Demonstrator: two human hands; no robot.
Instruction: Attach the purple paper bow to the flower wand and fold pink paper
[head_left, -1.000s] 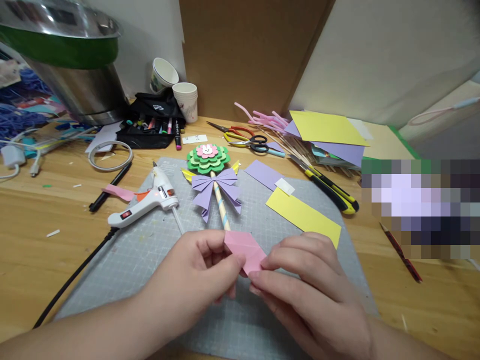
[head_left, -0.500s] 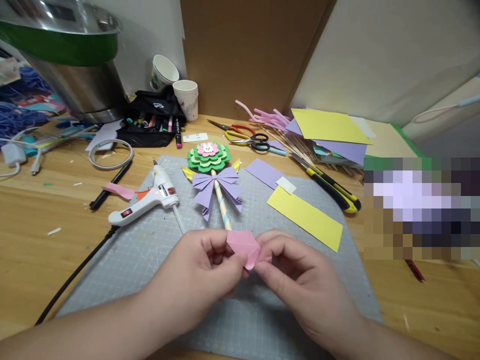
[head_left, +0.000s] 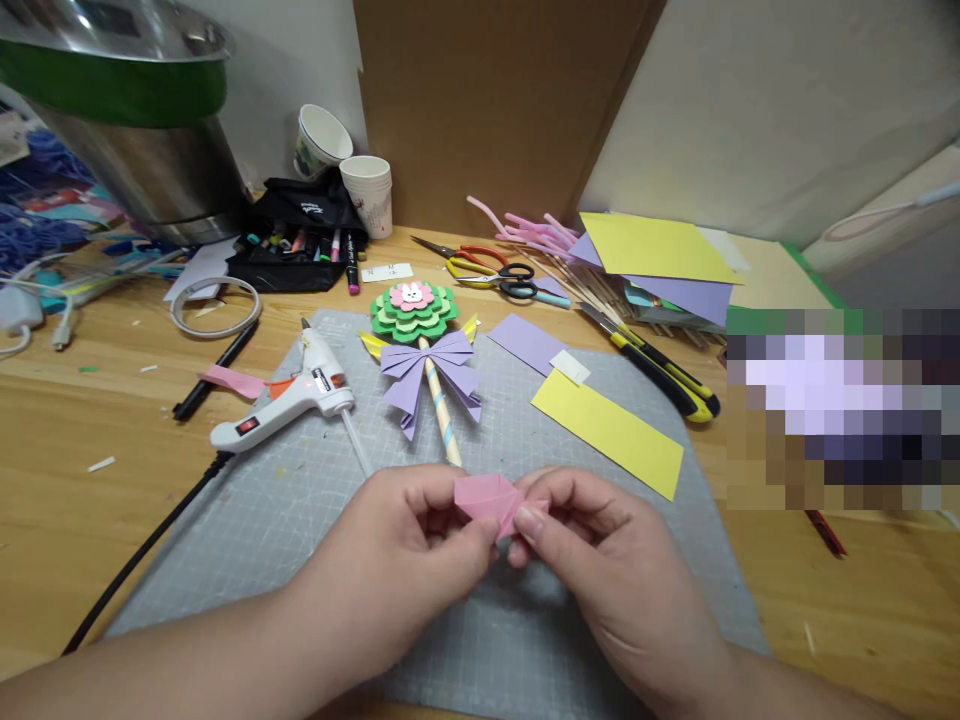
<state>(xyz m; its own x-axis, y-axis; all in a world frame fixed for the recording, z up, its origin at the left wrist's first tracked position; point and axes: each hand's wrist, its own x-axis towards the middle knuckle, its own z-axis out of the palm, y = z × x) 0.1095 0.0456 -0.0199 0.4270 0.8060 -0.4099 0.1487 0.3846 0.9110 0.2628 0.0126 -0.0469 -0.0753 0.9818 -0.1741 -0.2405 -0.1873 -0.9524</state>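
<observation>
Between both hands is a small folded piece of pink paper, held just above the grey cutting mat. My left hand pinches its left side between thumb and fingers. At its right edge, my right hand grips a narrow pointed end with thumb and forefinger. Beyond the hands lies a paper flower with layered green petals, a pink centre and a white bunny face. Its striped stick carries a purple paper bow, and the lower end is hidden behind my left hand.
A glue gun lies left of the flower, its cord running off left. Purple paper, yellow paper and a utility knife are on the right. Scissors, a marker case and paper cups stand behind.
The right thumb has moved up over the pink paper, and its right end is folded or turned further. The left hand keeps its pinch. The whole view has shifted slightly.
</observation>
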